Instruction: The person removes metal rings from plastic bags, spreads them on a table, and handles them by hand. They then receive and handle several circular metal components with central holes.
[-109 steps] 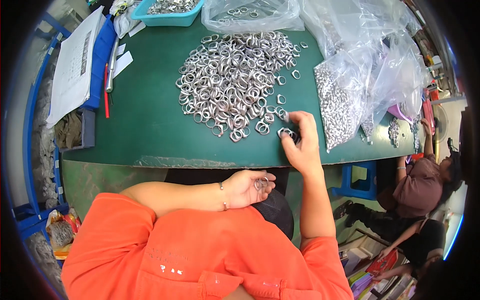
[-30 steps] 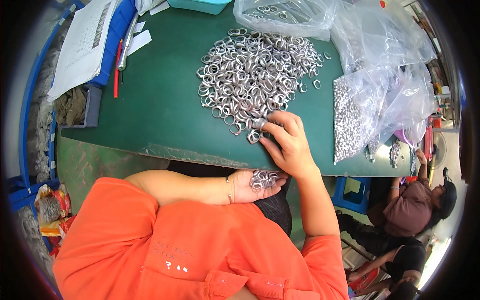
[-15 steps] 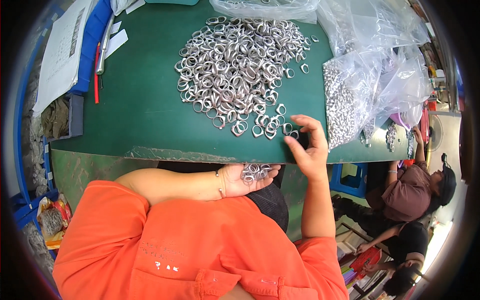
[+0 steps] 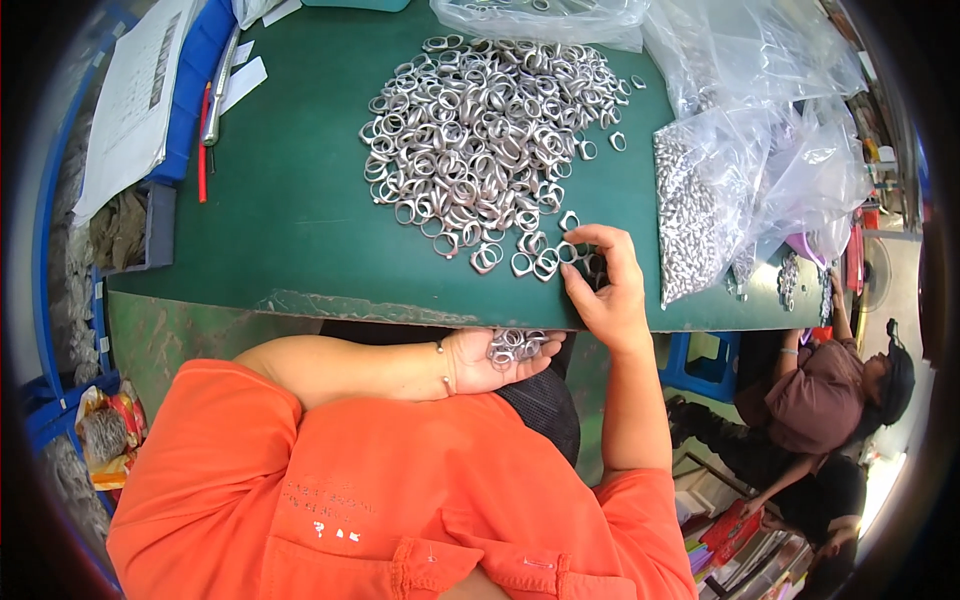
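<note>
A large heap of silver-grey metal rings (image 4: pixel 480 140) lies on the green tabletop (image 4: pixel 270 210), with a few looser ones at its near right edge. My right hand (image 4: pixel 612 295) is at that edge, its thumb and index finger closing on one metal ring (image 4: pixel 567 253). Other fingers of this hand curl behind, partly hidden, with dark ring shapes beneath them. Just below the table's front edge my left hand (image 4: pixel 478 362) is turned palm up and cupped, holding several metal rings (image 4: pixel 515 345).
Clear plastic bags (image 4: pixel 760 160) at the right hold many small metal pieces. A blue bin (image 4: pixel 190 110) with papers, a red stick (image 4: pixel 203 150) and a metal tool stand at the left. A blue stool (image 4: pixel 698 360) and two people (image 4: pixel 825 390) are beyond my right arm.
My right hand has come down slightly to the left, and its thumb and index finger have closed in on a ring. The left hand stays in place with its rings. The view has shifted a little.
</note>
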{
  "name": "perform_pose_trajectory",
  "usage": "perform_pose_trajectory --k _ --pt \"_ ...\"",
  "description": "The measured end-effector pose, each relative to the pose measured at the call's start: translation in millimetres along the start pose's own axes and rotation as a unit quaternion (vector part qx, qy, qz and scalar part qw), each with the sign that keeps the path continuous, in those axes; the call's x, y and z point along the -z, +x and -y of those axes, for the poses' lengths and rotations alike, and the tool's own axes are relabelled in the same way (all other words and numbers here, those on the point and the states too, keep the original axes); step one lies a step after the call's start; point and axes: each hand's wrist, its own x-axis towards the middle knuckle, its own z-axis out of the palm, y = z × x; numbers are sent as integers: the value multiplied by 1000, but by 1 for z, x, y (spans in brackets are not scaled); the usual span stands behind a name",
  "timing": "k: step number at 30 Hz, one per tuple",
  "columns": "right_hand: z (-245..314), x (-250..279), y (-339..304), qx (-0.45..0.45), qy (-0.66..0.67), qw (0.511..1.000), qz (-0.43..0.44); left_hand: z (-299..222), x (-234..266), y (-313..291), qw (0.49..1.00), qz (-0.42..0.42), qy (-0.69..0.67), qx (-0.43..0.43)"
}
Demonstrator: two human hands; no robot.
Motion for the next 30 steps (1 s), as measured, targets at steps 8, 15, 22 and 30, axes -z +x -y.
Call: perform_pose_trajectory --k 8,15,22,30 --pt "3 -2 -1 82 -52 994 54 3 -10 0 998 -34 45 -21" --pt "12 -5 7 97 -132 986 35 1 0 1 1000 -17 17 -19" --pt "3 -9 7 127 -143 981 22 3 -7 0 999 -26 26 -18" --pt "18 -30 -2 88 -128 988 1 9 -15 1 997 -35 48 -47"
